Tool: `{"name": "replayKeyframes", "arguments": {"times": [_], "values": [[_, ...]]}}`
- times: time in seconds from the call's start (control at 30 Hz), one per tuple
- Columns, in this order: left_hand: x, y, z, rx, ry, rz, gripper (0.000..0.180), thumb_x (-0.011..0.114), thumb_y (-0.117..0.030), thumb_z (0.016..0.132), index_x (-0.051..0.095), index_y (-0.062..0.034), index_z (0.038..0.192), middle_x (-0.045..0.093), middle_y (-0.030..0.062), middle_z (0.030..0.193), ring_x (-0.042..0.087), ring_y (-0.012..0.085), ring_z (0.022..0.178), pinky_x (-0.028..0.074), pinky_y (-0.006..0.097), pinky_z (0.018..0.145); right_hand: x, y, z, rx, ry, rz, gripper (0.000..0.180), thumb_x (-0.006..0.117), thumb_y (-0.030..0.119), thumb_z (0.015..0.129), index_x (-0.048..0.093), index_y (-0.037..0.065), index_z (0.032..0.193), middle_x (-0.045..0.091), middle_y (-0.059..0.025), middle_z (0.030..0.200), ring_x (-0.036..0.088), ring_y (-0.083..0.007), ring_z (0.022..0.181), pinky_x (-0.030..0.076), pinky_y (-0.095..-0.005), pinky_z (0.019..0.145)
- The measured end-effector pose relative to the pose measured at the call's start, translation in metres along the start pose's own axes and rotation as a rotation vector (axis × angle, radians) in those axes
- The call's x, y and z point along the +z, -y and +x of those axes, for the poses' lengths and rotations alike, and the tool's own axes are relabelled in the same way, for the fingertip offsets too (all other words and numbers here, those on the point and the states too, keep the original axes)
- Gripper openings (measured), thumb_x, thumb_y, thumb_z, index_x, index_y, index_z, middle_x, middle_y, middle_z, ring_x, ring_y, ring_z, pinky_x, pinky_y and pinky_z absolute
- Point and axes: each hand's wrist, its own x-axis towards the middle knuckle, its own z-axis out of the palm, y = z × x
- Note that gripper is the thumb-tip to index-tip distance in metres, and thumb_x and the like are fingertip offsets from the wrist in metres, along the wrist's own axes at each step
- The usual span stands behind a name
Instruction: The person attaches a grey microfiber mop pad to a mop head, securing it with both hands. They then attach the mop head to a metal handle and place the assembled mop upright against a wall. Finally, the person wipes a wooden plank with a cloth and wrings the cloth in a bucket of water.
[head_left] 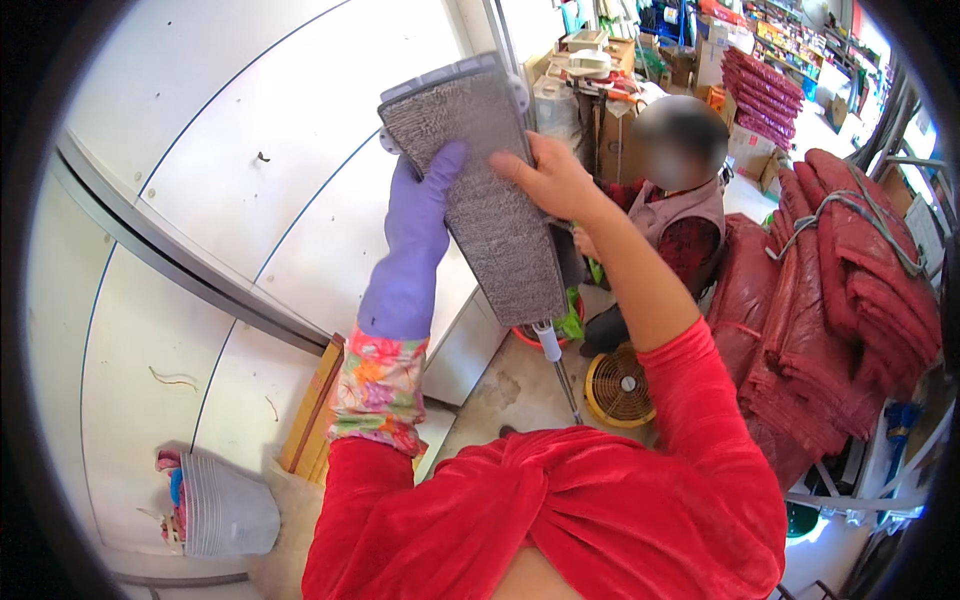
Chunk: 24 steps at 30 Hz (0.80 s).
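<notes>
A flat mop [505, 235] with a grey, fuzzy pad is raised in front of me, its pad side facing me. Its pale plastic backing shows along the top edge, and a thin metal handle [563, 375] runs down from the lower end toward my body. My left hand [425, 190], in a purple rubber glove with a flowered cuff, grips the pad's left edge with the thumb on its face. On the right edge, my bare right hand [550, 178] has its thumb pressed on the pad. The other fingers of both hands are mostly hidden behind the mop.
White panels [200, 120] with a metal frame stand at the left. A grey bucket [232, 505] with cloths sits lower left. Another person [685, 205] is close beyond my right arm, near a yellow round fan [618, 388]. Dark red quilted bundles [850, 240] are piled at the right.
</notes>
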Motion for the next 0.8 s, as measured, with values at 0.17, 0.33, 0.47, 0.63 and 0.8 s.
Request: {"name": "replayKeyframes", "arguments": {"times": [0.17,0.33,0.47,0.63,0.8], "values": [[0.032,0.016,-0.061,0.838,-0.114,0.634,0.066,0.064,-0.015,0.085,0.032,0.0086,0.137,0.035,0.025,0.142,0.031,0.0384,0.134,0.021,0.043,0.112,-0.007,-0.012,0.003,0.01,-0.094,0.036,0.045,0.062,0.038,0.09,0.061,-0.004,0.107,0.067,-0.0134,0.089,0.061,-0.018,0.084,0.048,-0.0342,0.078],[0.029,0.082,-0.087,0.808,0.123,1.248,0.071,0.064,-0.033,0.082,0.037,-0.0031,0.139,0.034,0.0266,0.142,0.03,0.0472,0.131,0.016,0.062,0.107,0.031,0.007,0.0,-0.006,-0.073,0.156,0.042,0.063,0.035,0.09,0.061,-0.004,0.105,0.066,-0.009,0.088,0.058,-0.0135,0.082,0.048,-0.0315,0.076],[0.023,0.118,-0.092,0.811,0.229,1.356,0.068,0.061,-0.04,0.083,0.041,-0.0082,0.139,0.035,0.0225,0.142,0.03,0.0435,0.132,0.014,0.06,0.107,0.024,-0.002,0.004,0.092,-0.07,0.196,0.04,0.063,0.033,0.091,0.062,-0.005,0.101,0.064,-0.0042,0.086,0.056,-0.0107,0.08,0.047,-0.029,0.073],[0.002,0.173,-0.111,1.224,0.382,1.52,0.063,0.056,-0.047,0.084,0.047,-0.0143,0.137,0.036,0.0119,0.146,0.024,0.0334,0.138,0.011,0.054,0.113,0.017,-0.02,0.005,0.142,-0.082,0.324,0.04,0.063,0.035,0.09,0.063,-0.004,0.101,0.064,-0.0037,0.087,0.056,-0.0115,0.079,0.047,-0.0293,0.072],[-0.011,0.092,-0.047,1.075,0.349,1.304,0.063,0.062,-0.045,0.081,0.049,-0.0143,0.135,0.036,0.0136,0.146,0.028,0.0349,0.136,0.013,0.054,0.112,0.01,-0.023,0.006,0.089,-0.093,0.272,0.042,0.062,0.036,0.091,0.062,-0.003,0.105,0.064,-0.0035,0.088,0.055,-0.0099,0.08,0.046,-0.0265,0.072]]}}
